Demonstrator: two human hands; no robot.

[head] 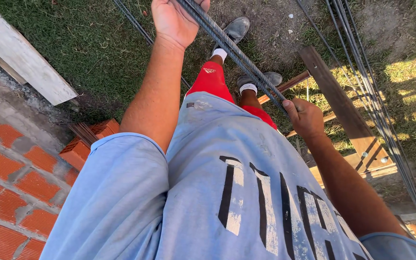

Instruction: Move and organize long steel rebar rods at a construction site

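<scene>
Hands [176, 19] [305, 117] around a bundle of steel rods [237, 53]

A bundle of steel bars [237, 53] runs diagonally in front of the person's legs. The left hand [176, 19] grips it at its far end, the right hand [306, 118] at its near end. A brick wall [6, 192] stands to the left, with 1 loose brick [90, 142] beside it. A plank [22, 58] lies beyond the wall. More bars [371, 96] lie on the grass [97, 43] to the right, across a wooden frame [343, 110].
</scene>
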